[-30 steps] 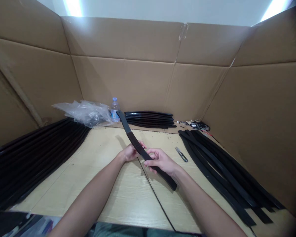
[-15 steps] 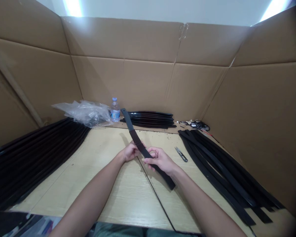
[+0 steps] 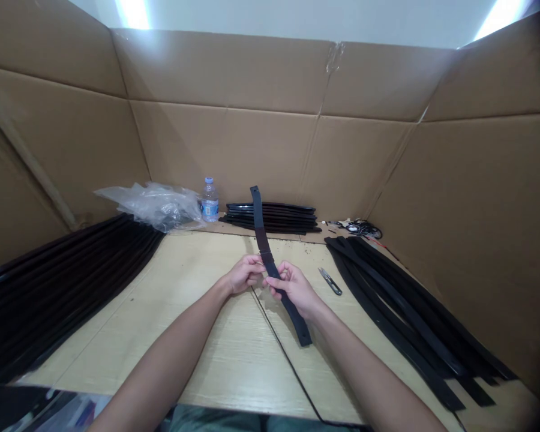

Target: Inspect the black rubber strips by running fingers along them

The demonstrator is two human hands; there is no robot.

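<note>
A long, curved black strip (image 3: 294, 318) is held up over the table, with a hole near its far end and a dark, brownish wrapped band (image 3: 263, 243) around its middle. Below that band, my right hand (image 3: 292, 287) grips the strip between thumb and fingers. My left hand (image 3: 245, 274) is closed at the strip's left edge, fingertips pinched by the band. From it a thin black cord (image 3: 281, 348) runs down across the table to the front edge. What lies right between the left fingertips is partly hidden.
Thread snips (image 3: 330, 281) lie right of my hands. Black strips are piled at the right (image 3: 396, 312), the left (image 3: 67, 282) and the back (image 3: 288, 217). A water bottle (image 3: 209, 201), a clear plastic bag (image 3: 157, 206) and tangled cord (image 3: 364, 228) sit along the cardboard walls (image 3: 225, 138).
The strip has turned more upright, its far end swinging right and its near end slightly left. My left hand has shifted from behind the strip to its left edge.
</note>
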